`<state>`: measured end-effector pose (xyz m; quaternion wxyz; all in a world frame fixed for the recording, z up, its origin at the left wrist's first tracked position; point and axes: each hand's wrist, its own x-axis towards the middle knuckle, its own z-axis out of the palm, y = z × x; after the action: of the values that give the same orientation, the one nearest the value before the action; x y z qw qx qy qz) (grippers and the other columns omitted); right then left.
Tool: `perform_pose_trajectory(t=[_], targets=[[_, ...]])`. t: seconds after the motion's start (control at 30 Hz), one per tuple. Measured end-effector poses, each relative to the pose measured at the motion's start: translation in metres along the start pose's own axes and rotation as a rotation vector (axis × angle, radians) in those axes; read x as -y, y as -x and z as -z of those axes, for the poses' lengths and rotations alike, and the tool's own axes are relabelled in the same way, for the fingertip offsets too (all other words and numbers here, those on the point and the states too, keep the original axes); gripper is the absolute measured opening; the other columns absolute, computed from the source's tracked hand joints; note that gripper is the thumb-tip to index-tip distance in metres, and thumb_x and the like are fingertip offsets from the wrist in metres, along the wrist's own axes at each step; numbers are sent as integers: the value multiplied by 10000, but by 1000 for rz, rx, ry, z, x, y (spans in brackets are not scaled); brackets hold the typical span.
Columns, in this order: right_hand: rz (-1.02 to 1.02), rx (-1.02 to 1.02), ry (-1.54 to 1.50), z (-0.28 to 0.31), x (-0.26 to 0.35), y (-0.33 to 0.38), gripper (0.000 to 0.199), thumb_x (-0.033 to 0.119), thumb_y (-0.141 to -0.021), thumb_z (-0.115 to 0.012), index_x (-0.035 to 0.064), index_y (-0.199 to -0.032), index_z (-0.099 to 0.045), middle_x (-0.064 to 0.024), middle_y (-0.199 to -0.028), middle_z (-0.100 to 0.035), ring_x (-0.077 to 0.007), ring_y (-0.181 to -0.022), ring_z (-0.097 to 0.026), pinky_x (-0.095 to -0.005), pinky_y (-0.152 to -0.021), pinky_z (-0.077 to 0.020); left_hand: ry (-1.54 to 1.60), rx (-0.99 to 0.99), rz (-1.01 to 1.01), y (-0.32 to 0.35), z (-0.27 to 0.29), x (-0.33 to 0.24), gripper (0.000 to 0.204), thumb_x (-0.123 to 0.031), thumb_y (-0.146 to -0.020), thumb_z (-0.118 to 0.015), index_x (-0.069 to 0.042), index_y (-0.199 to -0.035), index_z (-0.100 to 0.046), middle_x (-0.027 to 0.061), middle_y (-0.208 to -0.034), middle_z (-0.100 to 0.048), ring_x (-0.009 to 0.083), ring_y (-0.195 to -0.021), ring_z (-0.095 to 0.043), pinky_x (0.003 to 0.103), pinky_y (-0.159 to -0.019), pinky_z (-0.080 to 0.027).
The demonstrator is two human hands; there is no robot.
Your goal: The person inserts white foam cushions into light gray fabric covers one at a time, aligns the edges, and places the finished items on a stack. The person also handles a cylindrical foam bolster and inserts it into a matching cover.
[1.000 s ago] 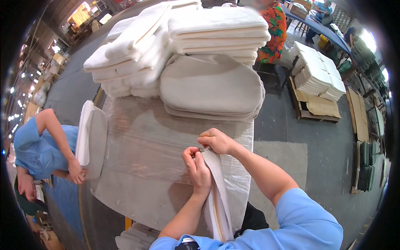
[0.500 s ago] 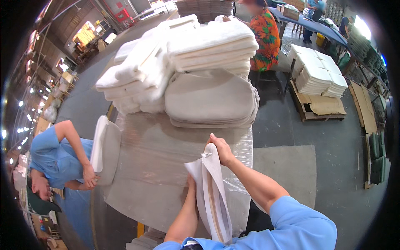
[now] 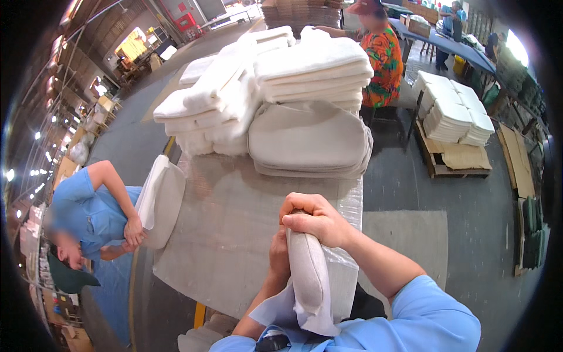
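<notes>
A light grey cushion cover (image 3: 308, 273) stands on its narrow edge just in front of me, partly filled out, with a seam along it. A loose pale flap (image 3: 274, 310) hangs from its near left side. My right hand (image 3: 316, 220) is closed over its far end, fingers curled and thumb on top. Against its left side lies my left hand (image 3: 280, 255), gripping the fabric near the far end, with some fingers hidden behind the cover. Beyond my hands, a stack of grey cushion covers (image 3: 308, 141) rests on the plastic-covered table (image 3: 217, 229).
Piles of white padding (image 3: 314, 64) rise at the table's far side. At left a co-worker (image 3: 99, 205) holds a grey cover with a white pad (image 3: 164, 202). Another person (image 3: 382, 64) stands at the far end. White pads (image 3: 454, 105) sit on a pallet at right.
My right hand has closed over the cover's far end. The cover has turned, so the zip strip seen before is out of sight. My left hand has moved up along its side.
</notes>
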<state>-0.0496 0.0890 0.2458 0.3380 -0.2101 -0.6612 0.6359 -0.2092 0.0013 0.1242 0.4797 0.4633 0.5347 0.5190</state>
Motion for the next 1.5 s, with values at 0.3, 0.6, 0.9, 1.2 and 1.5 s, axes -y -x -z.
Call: perform_pose_trajectory(t=[0.3, 0.6, 0.9, 1.2, 1.5], targets=[[-196, -82, -229, -6, -15, -4, 179, 157, -879, -633, 10, -960, -694, -18, -833, -622, -110, -809, -557, -284, -754, -456, -148, 91, 49, 30, 2, -8, 414, -394, -1104, -428, -86, -1272, -646, 179, -1160, -723, 346, -1023, -719, 446, -826, -546], [-307, -109, -538, -23, -38, -15, 500, 486, -1093, -510, 34, -988, -697, -64, -872, -682, -139, -831, -637, -316, -776, -533, -77, 106, 65, 48, 7, -19, 421, -389, -1109, -446, -74, -1321, -627, 169, -1222, -706, 329, -1085, -701, 435, -879, -538], [-159, -135, -316, -44, -54, -4, 889, 788, -1051, -219, 28, -980, -675, -81, -815, -674, -165, -766, -652, -322, -723, -539, -41, 102, 84, 69, 9, -17, 436, -384, -1114, -464, -62, -1369, -609, 159, -1284, -690, 313, -1146, -682, 424, -932, -531], [-138, -322, -388, -55, -109, -28, 887, 800, -1041, -223, 39, -991, -677, -65, -839, -670, -151, -761, -645, -326, -730, -545, 680, -102, 191, 80, 2, -16, 458, -380, -1119, -482, -51, -1418, -590, 149, -1346, -673, 296, -1208, -664, 413, -985, -524], [-391, -883, -198, 55, -214, -22, 729, 606, -1121, -364, -29, -1238, -703, -144, -1160, -723, -254, -1135, -646, -396, -1027, -475, 690, 41, 52, -52, -6, -17, 488, -302, -1108, -552, -13, -1501, -535, 125, -1418, -641, 245, -1304, -606, 373, -1099, -470]])
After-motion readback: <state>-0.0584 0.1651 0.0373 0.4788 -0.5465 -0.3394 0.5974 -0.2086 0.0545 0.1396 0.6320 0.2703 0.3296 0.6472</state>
